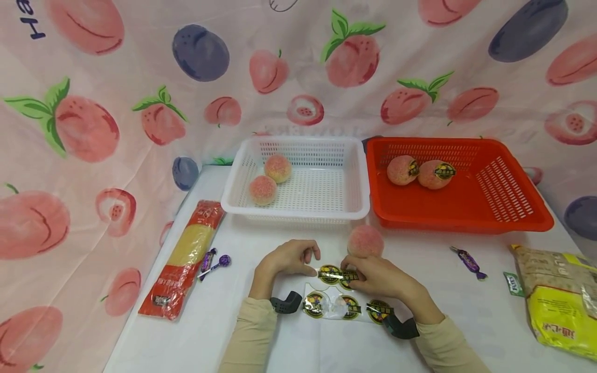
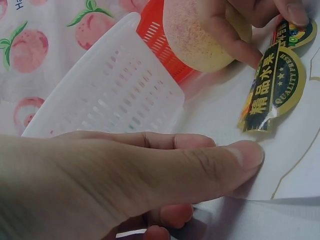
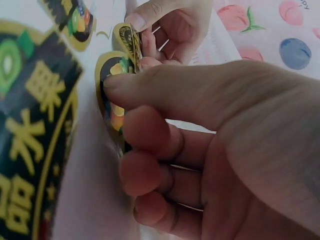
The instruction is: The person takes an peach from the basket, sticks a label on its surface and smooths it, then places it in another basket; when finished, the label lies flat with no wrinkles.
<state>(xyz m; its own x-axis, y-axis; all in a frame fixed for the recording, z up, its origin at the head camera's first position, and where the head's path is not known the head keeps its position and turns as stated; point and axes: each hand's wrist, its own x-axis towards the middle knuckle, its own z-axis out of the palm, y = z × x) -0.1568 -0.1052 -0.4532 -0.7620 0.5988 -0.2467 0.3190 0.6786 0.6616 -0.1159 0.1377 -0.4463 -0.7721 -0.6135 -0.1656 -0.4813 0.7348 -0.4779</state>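
My right hand [image 1: 380,277] has its thumb on a round black-and-gold fruit sticker [image 3: 117,107], its index finger curled close to the edge. Beside it, a second fruit sticker [image 2: 275,90] stands partly raised from the white sticker sheet [image 1: 333,312]. Close to that sticker's left end is my left hand [image 1: 291,259], thumb extended and fingers loosely bent; the left wrist view shows a small gap between thumb tip and sticker. More stickers [image 1: 314,304] lie on the nearer part of the sheet. Just behind the hands sits a peach [image 1: 366,241] without a visible sticker.
A white basket [image 1: 298,213] holds two plain peaches; a red basket [image 1: 457,223] beside it holds two stickered peaches. At left lie a red-and-yellow packet [image 1: 184,259], a lollipop [image 1: 224,260] and a wrapped candy [image 1: 207,260]. Another candy [image 1: 470,261] and bulky bags [image 1: 559,300] lie right.
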